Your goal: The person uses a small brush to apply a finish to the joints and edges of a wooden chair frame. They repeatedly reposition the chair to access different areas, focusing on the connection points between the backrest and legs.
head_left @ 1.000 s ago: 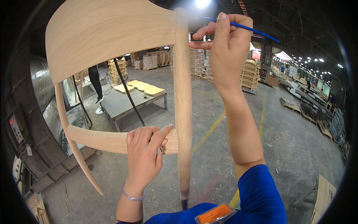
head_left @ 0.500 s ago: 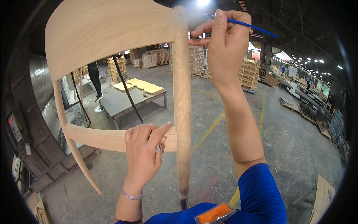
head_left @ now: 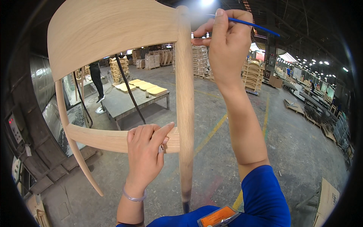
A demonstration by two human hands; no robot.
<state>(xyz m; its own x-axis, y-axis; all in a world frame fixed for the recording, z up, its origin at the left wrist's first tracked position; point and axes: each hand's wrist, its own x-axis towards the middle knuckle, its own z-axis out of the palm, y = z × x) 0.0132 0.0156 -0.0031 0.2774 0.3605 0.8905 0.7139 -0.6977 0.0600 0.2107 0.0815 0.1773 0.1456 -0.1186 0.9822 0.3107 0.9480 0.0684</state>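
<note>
Although the near-left chair back (head_left: 113, 26) looks assembled, our left fingers (head_left: 163, 132) grasp its lower rail (head_left: 100, 139), our right fingers (head_left: 220, 24) pinch a blue stick (head_left: 261, 28) beside its right post (head_left: 185, 87), and what remains is unclear.

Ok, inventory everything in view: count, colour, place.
wooden frame: 1, pale, left to centre
thin tool: 1, blue, upper right
low table: 1, grey, behind frame
flat pieces: several, yellow, on table
stacked parts: several stacks, pale, background
lamps: many, white, overhead
control box: 1, grey, far left
co-worker's legs: 1 pair, black, beyond frame
floor: 1, grey, beneath
badge: 1, orange, bottom centre
sleeve: 1, blue, lower right
left hand: 1, bare, on lower rail
right hand: 1, bare, upper right
</note>
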